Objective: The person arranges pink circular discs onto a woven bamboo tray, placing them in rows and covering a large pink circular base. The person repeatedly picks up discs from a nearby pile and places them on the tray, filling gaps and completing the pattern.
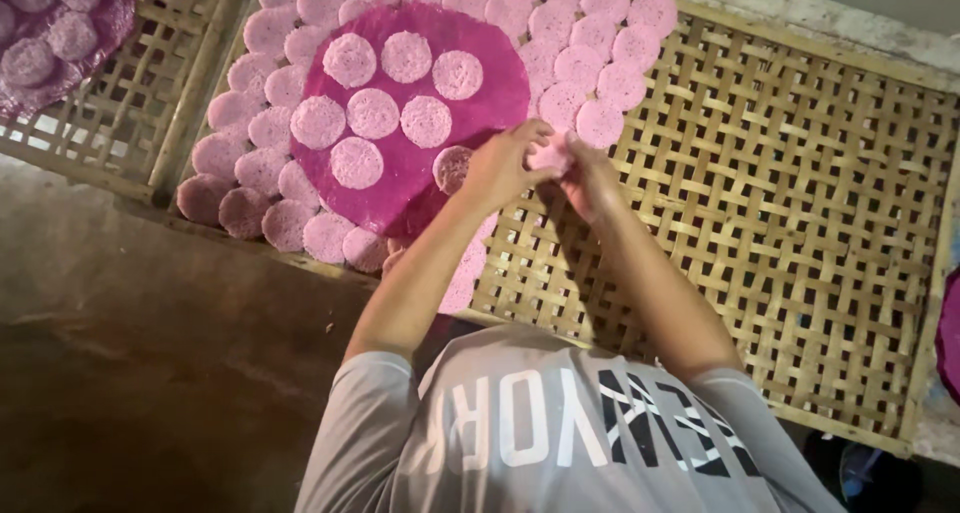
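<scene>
Pinching one pale pink disc [550,156] between left hand [500,163] and right hand [590,178], fingers of both closed narrowly on its edges, just above the woven bamboo rack [800,203] near its middle. Lying beside the left hand, toward the rack's left end: a large magenta round sheet [480,113] carrying more pale discs [373,113]. Ringing that sheet, rows of pink discs [590,43] reaching the rack's far edge.
</scene>
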